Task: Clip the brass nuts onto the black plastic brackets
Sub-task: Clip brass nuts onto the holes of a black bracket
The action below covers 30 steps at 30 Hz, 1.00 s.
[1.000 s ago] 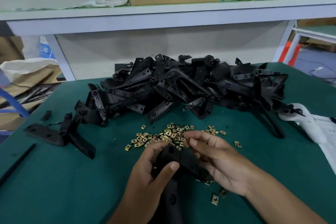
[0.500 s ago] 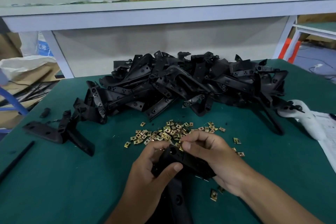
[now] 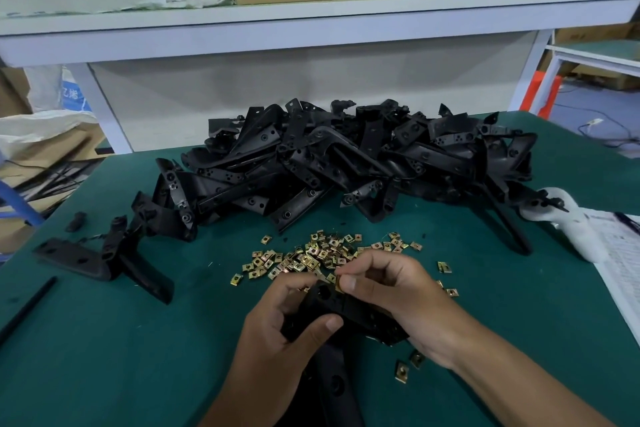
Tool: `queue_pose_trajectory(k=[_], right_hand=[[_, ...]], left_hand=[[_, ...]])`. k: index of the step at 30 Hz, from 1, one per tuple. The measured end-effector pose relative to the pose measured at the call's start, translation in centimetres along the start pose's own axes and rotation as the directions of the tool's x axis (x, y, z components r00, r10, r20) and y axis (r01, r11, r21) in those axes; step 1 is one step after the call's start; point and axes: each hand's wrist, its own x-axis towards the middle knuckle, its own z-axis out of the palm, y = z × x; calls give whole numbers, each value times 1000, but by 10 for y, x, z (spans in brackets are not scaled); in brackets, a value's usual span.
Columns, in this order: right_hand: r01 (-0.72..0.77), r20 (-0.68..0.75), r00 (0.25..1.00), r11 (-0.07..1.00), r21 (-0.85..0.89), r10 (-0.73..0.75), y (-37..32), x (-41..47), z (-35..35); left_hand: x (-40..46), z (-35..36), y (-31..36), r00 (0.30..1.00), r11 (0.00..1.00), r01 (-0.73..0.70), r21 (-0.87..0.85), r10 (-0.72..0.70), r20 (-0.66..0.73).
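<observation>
Brass nut [image 3: 338, 284] pinched in my right hand [image 3: 388, 291], at the bracket's 12 o'clock edge.
My left hand [image 3: 277, 333] grips the black bracket [image 3: 332, 308] above the worktop [image 3: 104, 340]; I'd square the nut over the hole before pressing.

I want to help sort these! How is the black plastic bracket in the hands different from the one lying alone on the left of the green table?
The held black plastic bracket is gripped by the left hand above the green table; the lone black bracket lies untouched on it.

The right hand presses a small brass clip nut onto the held bracket's end; the lone bracket shows none.

Both are black plastic with round holes.
</observation>
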Motion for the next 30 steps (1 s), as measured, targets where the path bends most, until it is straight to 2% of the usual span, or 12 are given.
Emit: queue_pose_trajectory(k=[3,9,14,18,20,23,26,30], right_hand=[[18,-14,1000,998,-56,-19,-2,0,-3],[117,26,993,953,-281,-114,-10,-2,-7],[-31,45,998,986,-164,39,-15,-4,-8],[-141,17,990,985,94,140,-7,-4,0],[-144,10,990,978,152,144,-4,-6,5],[-66,-32,997,990,121,70,-3,-8,9],[32,-52,998,999,31,-30,-4,-10,10],[82,-82,992,989,-122,-92,-4,-10,12]], left_hand=[[0,1,0,1000,1000,-2,7,2,2],[0,-2,1,999,996,-31,87,29,23],[0,-1,5,998,997,-46,65,43,38],[1,0,7,999,1000,-22,14,22,24],[1,-1,7,1000,1000,-8,-21,8,19],[1,-2,7,1000,999,-8,-34,9,12],[1,-2,8,1000,999,-23,-37,23,-2],[1,-2,7,999,999,-42,-11,41,-33]])
